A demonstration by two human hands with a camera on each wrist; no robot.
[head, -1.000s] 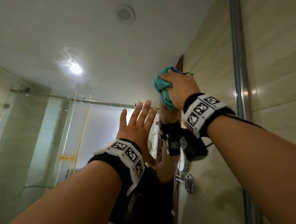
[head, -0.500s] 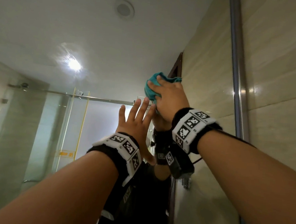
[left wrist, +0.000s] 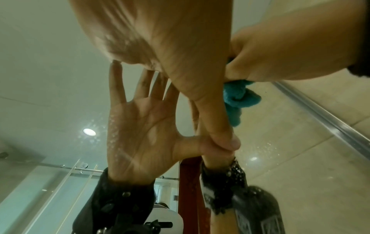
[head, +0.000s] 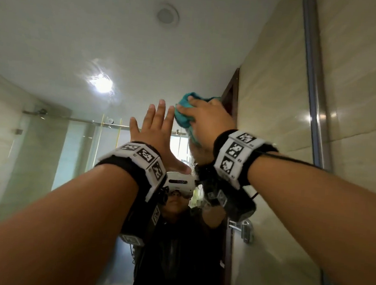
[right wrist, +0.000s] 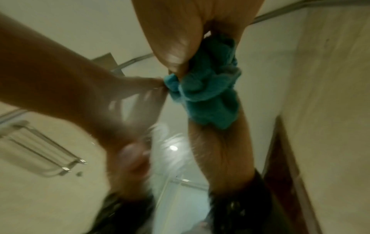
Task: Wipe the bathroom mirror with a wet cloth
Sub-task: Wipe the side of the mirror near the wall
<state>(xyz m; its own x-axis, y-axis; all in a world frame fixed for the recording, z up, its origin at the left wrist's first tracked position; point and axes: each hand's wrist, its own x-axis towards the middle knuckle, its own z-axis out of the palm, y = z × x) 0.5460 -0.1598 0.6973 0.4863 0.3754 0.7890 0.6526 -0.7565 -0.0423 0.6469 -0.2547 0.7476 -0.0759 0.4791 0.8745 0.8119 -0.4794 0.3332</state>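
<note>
The bathroom mirror (head: pixel 78 45) fills most of the head view and reflects the ceiling and the shower. My right hand (head: pixel 206 119) grips a bunched teal cloth (head: pixel 184 117) and presses it against the glass, high up and just right of centre. The cloth (right wrist: pixel 208 95) also shows in the right wrist view, bunched under my fingers, and the cloth (left wrist: pixel 238 101) shows beyond my thumb in the left wrist view. My left hand (head: pixel 154 129) lies flat on the mirror with straight, spread fingers, just left of the cloth. Water droplets speckle the glass near both hands.
A metal frame strip (head: pixel 313 84) bounds the mirror on the right, with beige tiled wall (head: pixel 364 88) beyond it. The glass reflects a ceiling light (head: pixel 101 84), a shower screen rail (head: pixel 77 119), a dark door frame (head: pixel 230 94) and my body with a headset (head: pixel 179 183).
My right hand has slid the cloth leftward and slightly down across the glass, closer to my left hand. The left hand stays flat on the mirror. The head view has tilted a little.
</note>
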